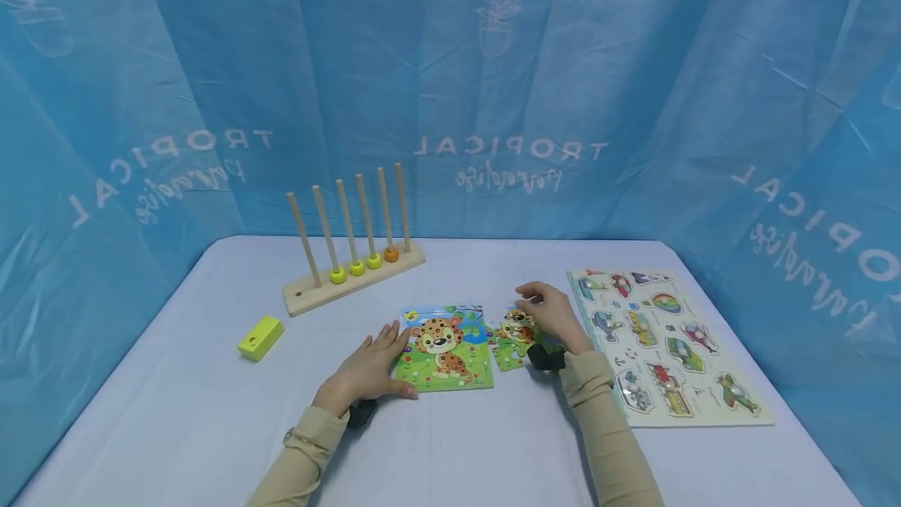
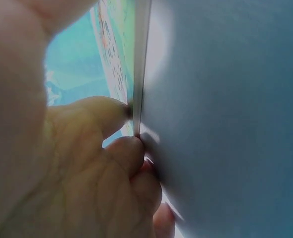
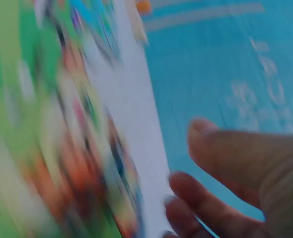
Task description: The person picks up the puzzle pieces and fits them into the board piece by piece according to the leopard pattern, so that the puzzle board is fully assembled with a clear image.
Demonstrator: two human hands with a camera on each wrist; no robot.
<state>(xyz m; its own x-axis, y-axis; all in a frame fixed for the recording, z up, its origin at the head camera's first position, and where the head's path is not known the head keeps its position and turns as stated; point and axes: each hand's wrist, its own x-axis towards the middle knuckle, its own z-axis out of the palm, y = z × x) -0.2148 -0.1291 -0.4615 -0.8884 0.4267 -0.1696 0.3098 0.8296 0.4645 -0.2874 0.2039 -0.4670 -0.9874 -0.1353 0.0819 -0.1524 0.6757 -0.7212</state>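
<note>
A square picture board (image 1: 450, 346) with a cartoon leopard lies flat on the table. My left hand (image 1: 369, 362) rests at its left side, fingers spread and thumb near the lower left corner; in the left wrist view, fingertips (image 2: 121, 111) touch the board's edge (image 2: 140, 64). Right of the board lie joined jigsaw pieces (image 1: 510, 346) with a similar leopard picture, partly covered by my right wrist. Over their upper right side my right hand (image 1: 552, 311) hovers with loosely bent fingers. Nothing shows between its thumb and fingers (image 3: 198, 196) in the right wrist view, where the jigsaw is blurred.
A wooden peg stand (image 1: 355, 280) with yellow beads and one orange bead stands at the back left. A yellow-green block (image 1: 261, 338) lies at the left. On the right is a board of vehicle shapes (image 1: 669, 346), close to my right forearm. Blue curtains (image 1: 450, 84) surround the table.
</note>
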